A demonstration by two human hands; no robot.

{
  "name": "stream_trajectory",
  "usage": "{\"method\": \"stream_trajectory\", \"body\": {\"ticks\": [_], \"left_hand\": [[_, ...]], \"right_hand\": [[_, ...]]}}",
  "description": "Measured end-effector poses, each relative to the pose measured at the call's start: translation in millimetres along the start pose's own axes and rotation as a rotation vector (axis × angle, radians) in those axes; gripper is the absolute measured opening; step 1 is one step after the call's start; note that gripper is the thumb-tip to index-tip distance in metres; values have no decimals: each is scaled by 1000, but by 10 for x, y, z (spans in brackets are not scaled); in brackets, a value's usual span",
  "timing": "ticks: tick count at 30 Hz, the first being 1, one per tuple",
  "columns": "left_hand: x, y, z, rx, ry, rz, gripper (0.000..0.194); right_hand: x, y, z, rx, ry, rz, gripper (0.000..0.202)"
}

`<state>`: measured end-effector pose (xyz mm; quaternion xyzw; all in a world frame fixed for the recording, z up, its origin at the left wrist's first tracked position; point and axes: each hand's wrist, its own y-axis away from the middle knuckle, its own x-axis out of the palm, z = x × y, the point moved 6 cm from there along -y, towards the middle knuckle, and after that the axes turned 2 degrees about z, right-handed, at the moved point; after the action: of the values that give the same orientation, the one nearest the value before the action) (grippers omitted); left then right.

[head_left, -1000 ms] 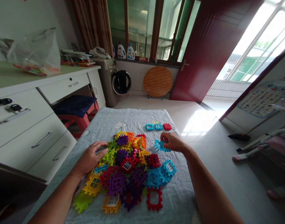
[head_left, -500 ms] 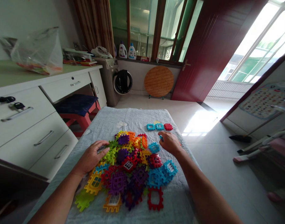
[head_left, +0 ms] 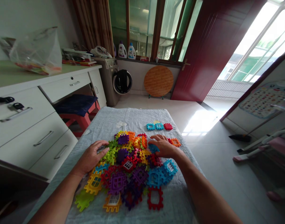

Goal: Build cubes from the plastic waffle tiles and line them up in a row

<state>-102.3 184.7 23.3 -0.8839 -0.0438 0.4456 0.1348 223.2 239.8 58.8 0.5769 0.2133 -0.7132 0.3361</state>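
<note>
A pile of colourful plastic pieces with toothed edges, among them a purple piece (head_left: 117, 183), lies on the cloth-covered table (head_left: 137, 116). My left hand (head_left: 92, 155) rests at the pile's left side beside the green pieces (head_left: 109, 155), fingers apart and holding nothing. Over a blue piece (head_left: 153, 148) at the pile's right edge is my right hand (head_left: 164, 147), its fingers spread and partly covering that piece. Farther back, two blue pieces (head_left: 159, 126) and a red piece (head_left: 168, 126) form a row. An orange piece (head_left: 175, 142) lies right of my right hand.
Left of the table stand a white desk (head_left: 21, 81) and a red stool (head_left: 85, 121) with a dark cushion. Beyond are a washing machine (head_left: 109, 81), its door open, and a round wooden tabletop (head_left: 158, 81). A red door (head_left: 198, 53) stands behind.
My right hand has moved left and slightly toward me, from near the back row to over the blue piece, and its fingers have spread. The orange piece now shows. My left hand stays put.
</note>
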Motion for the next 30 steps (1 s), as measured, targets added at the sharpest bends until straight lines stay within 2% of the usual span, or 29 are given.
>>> {"method": "stream_trajectory", "body": {"ticks": [3, 8, 15, 20, 25, 27, 30], "left_hand": [[-4, -3, -9, -3, 1, -2, 40], [-18, 2, -28, -11, 6, 3, 40], [-20, 0, -28, -13, 4, -1, 39], [-20, -1, -48, -17, 6, 3, 40], [-16, -4, -39, -21, -1, 5, 40], [-19, -3, -39, -16, 0, 1, 40], [-18, -2, -41, -11, 5, 2, 40]], "right_hand": [[-4, -9, -6, 8, 2, -38, 54], [-88, -20, -3, 11, -116, -231, 45], [-169, 7, -158, 113, -578, -392, 54], [-217, 35, -233, 121, -695, -410, 36], [-224, 37, -299, 62, -634, -463, 31], [-209, 43, -323, 44, -579, -440, 36], [-147, 51, -345, 60, -422, -313, 41]]}}
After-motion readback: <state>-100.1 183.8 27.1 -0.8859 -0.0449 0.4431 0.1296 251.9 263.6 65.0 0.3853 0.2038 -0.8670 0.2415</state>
